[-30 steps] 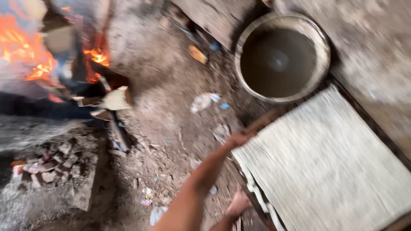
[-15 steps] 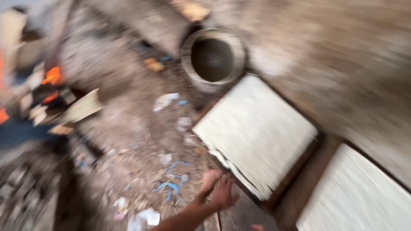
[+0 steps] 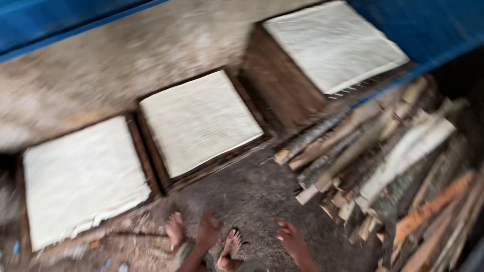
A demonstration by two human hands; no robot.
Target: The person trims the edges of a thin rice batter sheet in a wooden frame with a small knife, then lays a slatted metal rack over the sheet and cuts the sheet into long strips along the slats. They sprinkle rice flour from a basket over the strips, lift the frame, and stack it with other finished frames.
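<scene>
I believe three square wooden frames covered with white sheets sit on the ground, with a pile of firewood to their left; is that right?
Not quite. The head view shows the three white-covered frames, but the pile of firewood lies to their right, not their left.

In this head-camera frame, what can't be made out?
- Left hand and right hand: motion-blurred; both look empty, fingers spread.
- Forearms: cut off by the bottom edge.
- White sheets on the wooden trays: material smeared by blur.
- Stacked firewood: far end lost at the right edge and in shadow.
</scene>
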